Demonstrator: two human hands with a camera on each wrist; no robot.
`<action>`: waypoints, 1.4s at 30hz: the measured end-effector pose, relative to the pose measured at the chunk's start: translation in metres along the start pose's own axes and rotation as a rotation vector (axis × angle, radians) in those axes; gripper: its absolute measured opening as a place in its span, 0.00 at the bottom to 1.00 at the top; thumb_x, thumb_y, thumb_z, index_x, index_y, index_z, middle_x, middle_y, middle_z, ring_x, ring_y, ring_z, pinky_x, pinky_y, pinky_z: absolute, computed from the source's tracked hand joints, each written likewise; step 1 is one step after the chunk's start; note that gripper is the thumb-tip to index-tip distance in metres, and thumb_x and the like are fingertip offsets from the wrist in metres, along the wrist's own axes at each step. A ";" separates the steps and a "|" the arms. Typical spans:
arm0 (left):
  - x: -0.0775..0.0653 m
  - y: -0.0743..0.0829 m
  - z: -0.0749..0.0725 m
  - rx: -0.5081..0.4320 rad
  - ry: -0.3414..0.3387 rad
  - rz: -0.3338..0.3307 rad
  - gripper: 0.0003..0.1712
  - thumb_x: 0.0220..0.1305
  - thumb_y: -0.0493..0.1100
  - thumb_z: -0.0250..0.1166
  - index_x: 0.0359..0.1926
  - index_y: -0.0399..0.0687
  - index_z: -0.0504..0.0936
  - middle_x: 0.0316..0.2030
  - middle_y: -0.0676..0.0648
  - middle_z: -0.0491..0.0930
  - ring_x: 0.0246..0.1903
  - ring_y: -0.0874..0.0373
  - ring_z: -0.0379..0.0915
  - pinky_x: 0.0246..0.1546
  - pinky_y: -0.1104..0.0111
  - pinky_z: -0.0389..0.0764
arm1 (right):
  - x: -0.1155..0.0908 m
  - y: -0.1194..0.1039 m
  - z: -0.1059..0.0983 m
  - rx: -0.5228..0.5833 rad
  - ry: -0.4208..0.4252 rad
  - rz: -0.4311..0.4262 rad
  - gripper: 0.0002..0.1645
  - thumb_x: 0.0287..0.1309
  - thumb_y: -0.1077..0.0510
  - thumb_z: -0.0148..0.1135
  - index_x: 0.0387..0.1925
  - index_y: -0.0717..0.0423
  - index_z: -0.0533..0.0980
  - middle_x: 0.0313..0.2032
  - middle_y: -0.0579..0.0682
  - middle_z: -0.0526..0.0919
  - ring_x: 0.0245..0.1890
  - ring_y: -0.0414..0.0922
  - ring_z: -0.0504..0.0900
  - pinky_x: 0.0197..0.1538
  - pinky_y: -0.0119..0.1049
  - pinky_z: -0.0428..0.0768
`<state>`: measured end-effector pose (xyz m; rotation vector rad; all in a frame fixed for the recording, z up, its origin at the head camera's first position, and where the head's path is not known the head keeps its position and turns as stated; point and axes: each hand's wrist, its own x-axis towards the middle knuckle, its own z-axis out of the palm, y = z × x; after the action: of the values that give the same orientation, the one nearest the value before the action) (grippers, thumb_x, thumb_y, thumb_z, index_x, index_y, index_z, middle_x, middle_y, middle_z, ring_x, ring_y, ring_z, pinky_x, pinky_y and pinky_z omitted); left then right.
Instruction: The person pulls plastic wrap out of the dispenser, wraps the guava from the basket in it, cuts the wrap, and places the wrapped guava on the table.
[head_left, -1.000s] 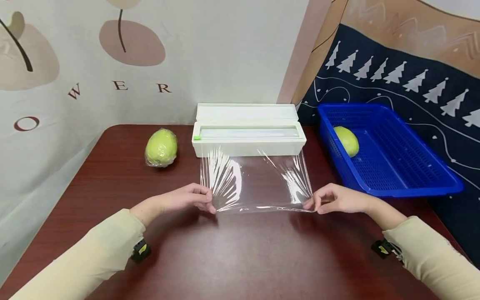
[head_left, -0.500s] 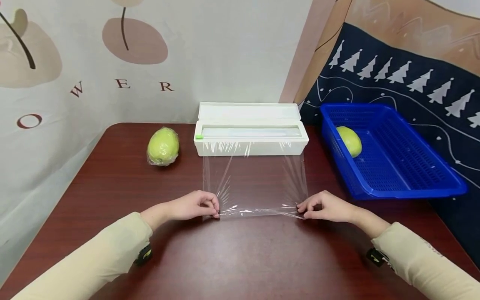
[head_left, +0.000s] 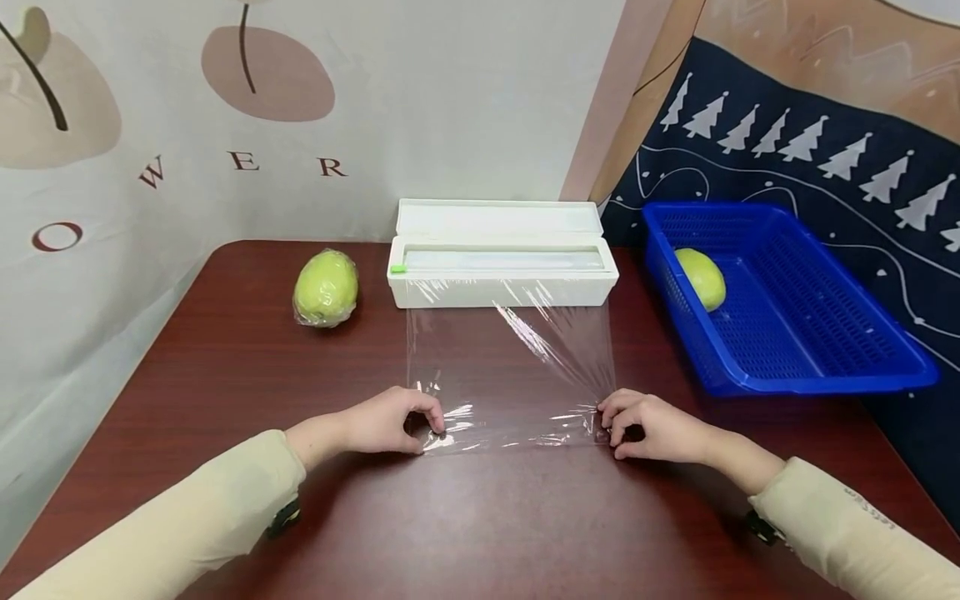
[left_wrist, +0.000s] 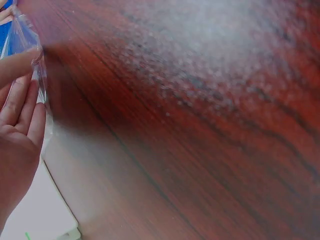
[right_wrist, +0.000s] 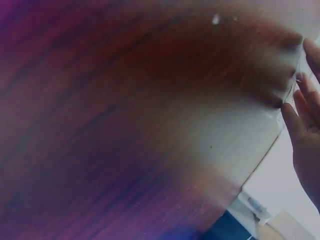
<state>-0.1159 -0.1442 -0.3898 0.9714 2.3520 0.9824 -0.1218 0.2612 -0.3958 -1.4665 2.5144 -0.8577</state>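
Note:
A sheet of clear plastic wrap (head_left: 517, 367) stretches over the table from a white wrap dispenser (head_left: 502, 292), its lid raised. At the sheet's near left corner, my left hand (head_left: 386, 419) has thumb and index fingertips apart, right at the film. In the left wrist view, crinkled film (left_wrist: 36, 59) clings at a fingertip while the other fingers lie loosely extended. My right hand (head_left: 656, 427) touches the near right corner with its fingertips spread, thumb apart from them. Those spread fingertips (right_wrist: 287, 109) appear close to the tabletop in the right wrist view.
A green round fruit wrapped in film (head_left: 326, 288) sits back left on the dark red wooden table (head_left: 480, 533). Back right is a blue plastic basket (head_left: 817, 333) with another green fruit (head_left: 702, 279) inside. A green slider (head_left: 398, 269) marks the dispenser's left end.
Both hands have drawn the film's near edge closer and lowered it toward the table. Thumbs and fingertips, earlier pinching the corners, have parted. The sheet lies flatter.

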 end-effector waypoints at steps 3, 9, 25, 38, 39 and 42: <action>-0.002 0.001 -0.005 -0.144 -0.004 -0.043 0.13 0.48 0.33 0.69 0.37 0.44 0.80 0.37 0.50 0.84 0.42 0.61 0.76 0.49 0.72 0.74 | -0.002 0.001 -0.007 0.190 -0.010 0.071 0.04 0.46 0.61 0.71 0.25 0.52 0.81 0.34 0.48 0.83 0.46 0.42 0.78 0.53 0.22 0.72; -0.001 0.003 -0.021 -0.156 0.207 -0.075 0.16 0.55 0.36 0.66 0.45 0.38 0.77 0.45 0.41 0.80 0.50 0.47 0.75 0.56 0.57 0.74 | -0.001 0.001 -0.023 0.303 0.043 0.244 0.05 0.55 0.66 0.62 0.35 0.61 0.80 0.35 0.56 0.84 0.39 0.34 0.79 0.43 0.29 0.80; 0.012 -0.012 0.000 0.631 0.073 -0.109 0.59 0.54 0.71 0.57 0.70 0.32 0.49 0.72 0.35 0.42 0.72 0.40 0.35 0.71 0.49 0.44 | 0.017 0.000 -0.016 -0.163 -0.078 0.462 0.53 0.52 0.40 0.64 0.69 0.63 0.53 0.70 0.67 0.51 0.69 0.67 0.48 0.66 0.65 0.53; 0.008 -0.017 0.000 0.602 0.043 -0.118 0.58 0.54 0.69 0.58 0.70 0.32 0.50 0.72 0.34 0.41 0.72 0.39 0.34 0.71 0.49 0.44 | 0.021 -0.011 -0.038 -0.165 -0.155 0.491 0.49 0.53 0.41 0.63 0.67 0.64 0.58 0.66 0.69 0.59 0.65 0.65 0.60 0.63 0.60 0.63; 0.008 -0.017 0.000 0.598 0.043 -0.119 0.58 0.54 0.69 0.58 0.70 0.32 0.50 0.72 0.34 0.41 0.72 0.39 0.34 0.71 0.49 0.44 | 0.024 -0.014 -0.044 -0.149 -0.146 0.497 0.48 0.54 0.43 0.63 0.67 0.64 0.57 0.66 0.68 0.60 0.66 0.64 0.59 0.64 0.59 0.62; 0.008 -0.016 0.000 0.586 0.041 -0.119 0.58 0.54 0.69 0.58 0.70 0.31 0.50 0.72 0.34 0.41 0.72 0.39 0.34 0.71 0.50 0.45 | 0.036 -0.024 -0.071 -0.083 -0.105 0.506 0.43 0.58 0.47 0.61 0.67 0.65 0.58 0.65 0.66 0.62 0.66 0.62 0.59 0.66 0.58 0.60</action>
<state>-0.1289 -0.1464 -0.4022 0.9925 2.7579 0.2602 -0.1475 0.2520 -0.3172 -0.7955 2.6755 -0.5769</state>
